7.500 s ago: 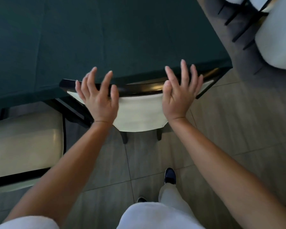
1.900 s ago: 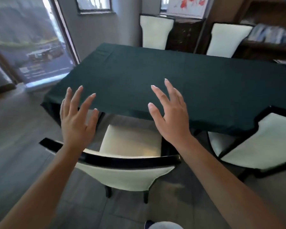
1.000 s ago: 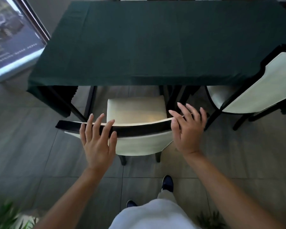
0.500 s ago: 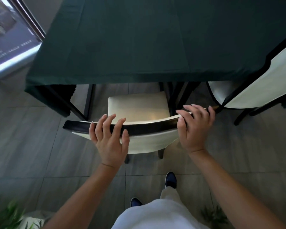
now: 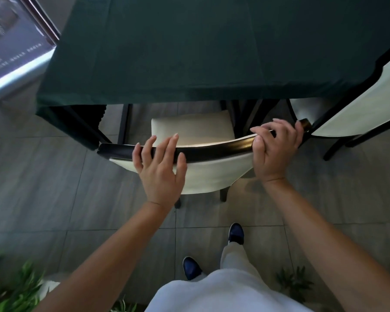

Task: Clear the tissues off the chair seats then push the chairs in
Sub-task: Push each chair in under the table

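Your left hand (image 5: 159, 170) lies open and flat on the chair (image 5: 212, 174)'s black top rail, while your right hand (image 5: 274, 149) curls around the rail's right end. Pushing unevenly could swing the chair into the table (image 5: 189, 52) leg or the right-hand chair (image 5: 356, 111). Its cream seat looks bare of tissues, half under the near table edge.

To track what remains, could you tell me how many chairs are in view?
2: one chair in front, with left hand and right hand on its top rail; another chair at the right edge. Others may be out of frame.
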Demonstrator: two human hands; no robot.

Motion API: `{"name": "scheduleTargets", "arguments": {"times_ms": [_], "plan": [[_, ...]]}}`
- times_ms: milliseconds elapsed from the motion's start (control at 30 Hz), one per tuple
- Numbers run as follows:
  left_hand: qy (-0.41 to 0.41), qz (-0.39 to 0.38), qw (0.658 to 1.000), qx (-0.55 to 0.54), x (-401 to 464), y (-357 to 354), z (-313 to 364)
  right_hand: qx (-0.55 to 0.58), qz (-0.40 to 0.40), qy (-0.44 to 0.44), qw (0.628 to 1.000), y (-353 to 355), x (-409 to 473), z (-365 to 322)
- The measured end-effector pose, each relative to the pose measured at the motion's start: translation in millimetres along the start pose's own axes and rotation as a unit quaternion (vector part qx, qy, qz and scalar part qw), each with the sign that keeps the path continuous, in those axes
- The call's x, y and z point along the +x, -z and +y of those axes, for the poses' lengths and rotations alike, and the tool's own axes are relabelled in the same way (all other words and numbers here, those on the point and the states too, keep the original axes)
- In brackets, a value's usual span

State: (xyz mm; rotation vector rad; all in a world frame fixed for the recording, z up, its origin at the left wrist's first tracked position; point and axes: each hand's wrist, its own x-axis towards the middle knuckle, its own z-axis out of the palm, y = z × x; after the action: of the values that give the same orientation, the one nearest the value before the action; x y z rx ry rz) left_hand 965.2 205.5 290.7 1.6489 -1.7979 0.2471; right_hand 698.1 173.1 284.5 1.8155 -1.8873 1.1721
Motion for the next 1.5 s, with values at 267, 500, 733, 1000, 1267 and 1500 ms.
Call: {"name": "scheduleTargets", "arguments": {"times_ms": [267,500,733,1000,1267,1500], "plan": [[0.019,0.01,1.0,-0.012,14,-5,-18,-0.027,-0.006,-0.023,0.999,-8,-7,-23],[-0.004,-0.048,0.999,0.003,15,-7,3,-0.027,-0.005,0.005,1.0,-19,22,16],[-0.045,-0.014,0.999,0.0,30,-19,-13,-0.039,-0.006,-0.065,0.997,-23,18,-6],[-0.02,0.017,1.0,0.017,72,-24,-34,-0.074,-0.072,0.049,0.993,-29,44,-30],[-0.068,0.072,0.995,0.005,56,-42,1,-0.045,-0.045,0.081,0.995,-30,54,30],[-0.015,0.125,0.992,0.019,88,-55,-71,-0.047,-0.01,0.041,0.998,-62,38,-36]]}}
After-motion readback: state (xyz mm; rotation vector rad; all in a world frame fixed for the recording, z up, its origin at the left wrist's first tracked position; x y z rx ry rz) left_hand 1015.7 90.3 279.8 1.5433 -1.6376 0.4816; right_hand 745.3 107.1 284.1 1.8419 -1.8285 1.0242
